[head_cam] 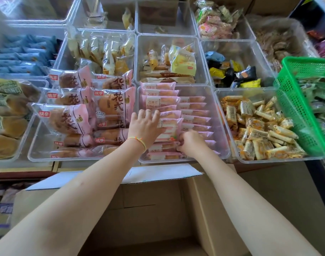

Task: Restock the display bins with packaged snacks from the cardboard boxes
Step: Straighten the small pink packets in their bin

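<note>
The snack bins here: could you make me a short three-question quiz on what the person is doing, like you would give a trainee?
1. True or false: both hands are in the clear bin of pink-wrapped cakes.
2. Which hand lies with its fingers spread flat on the packets? A) left hand B) right hand C) neither
3. Fill in: the green basket sits at the far ____ of the display.

Key
1. True.
2. A; the right hand's fingers are curled down among the packets at the front of the bin.
3. Right, tilted over the bin of yellow-wrapped rolls.
</note>
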The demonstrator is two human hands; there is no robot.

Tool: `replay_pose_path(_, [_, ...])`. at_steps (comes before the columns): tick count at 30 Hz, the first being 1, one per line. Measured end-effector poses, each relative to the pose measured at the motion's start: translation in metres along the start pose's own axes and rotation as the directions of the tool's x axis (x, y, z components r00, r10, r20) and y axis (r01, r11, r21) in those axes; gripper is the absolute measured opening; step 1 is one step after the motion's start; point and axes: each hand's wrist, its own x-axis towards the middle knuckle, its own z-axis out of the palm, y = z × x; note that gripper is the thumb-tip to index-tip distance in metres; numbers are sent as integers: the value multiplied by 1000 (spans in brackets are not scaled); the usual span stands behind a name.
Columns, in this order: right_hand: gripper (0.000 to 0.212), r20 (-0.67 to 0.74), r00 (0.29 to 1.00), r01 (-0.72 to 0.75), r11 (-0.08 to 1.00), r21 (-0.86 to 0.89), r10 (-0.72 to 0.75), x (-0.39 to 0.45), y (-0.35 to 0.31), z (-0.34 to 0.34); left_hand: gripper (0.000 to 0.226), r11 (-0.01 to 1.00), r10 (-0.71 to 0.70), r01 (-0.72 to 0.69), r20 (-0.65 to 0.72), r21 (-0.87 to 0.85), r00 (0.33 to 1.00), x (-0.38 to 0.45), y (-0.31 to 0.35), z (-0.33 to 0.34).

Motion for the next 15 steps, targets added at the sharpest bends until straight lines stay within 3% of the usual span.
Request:
replay_pose_path(3, [20, 34, 999, -1, 1000, 26, 0, 3, 2, -1, 73, 999, 31, -31, -9, -8, 999, 1, -12, 0])
replay_pose_path(5, [22, 66, 998, -10, 989, 146, 0, 2, 4, -15, 73, 999, 47, -47, -7, -11, 999, 3, -17, 0])
replay_pose_path(7, [40, 3, 1000, -14, 964, 264, 13, 2, 3, -32, 74, 997, 68, -68, 9, -26, 998, 3, -16, -1])
replay_pose_path(10, [71, -45, 999, 8, 955, 298, 6, 7, -9, -47, 85, 994, 80, -76, 50, -81, 996, -2, -16, -2])
replay_pose_path(13, [79, 12, 999, 20, 879, 476, -30, 19, -21, -43, 90, 962, -36, 29, -20, -271, 999, -6, -20, -6])
replay_pose_path(15, [78, 2, 1000, 17, 805, 593, -23, 25, -24, -39, 93, 882, -159, 124, -40, -454, 986, -5, -20, -8])
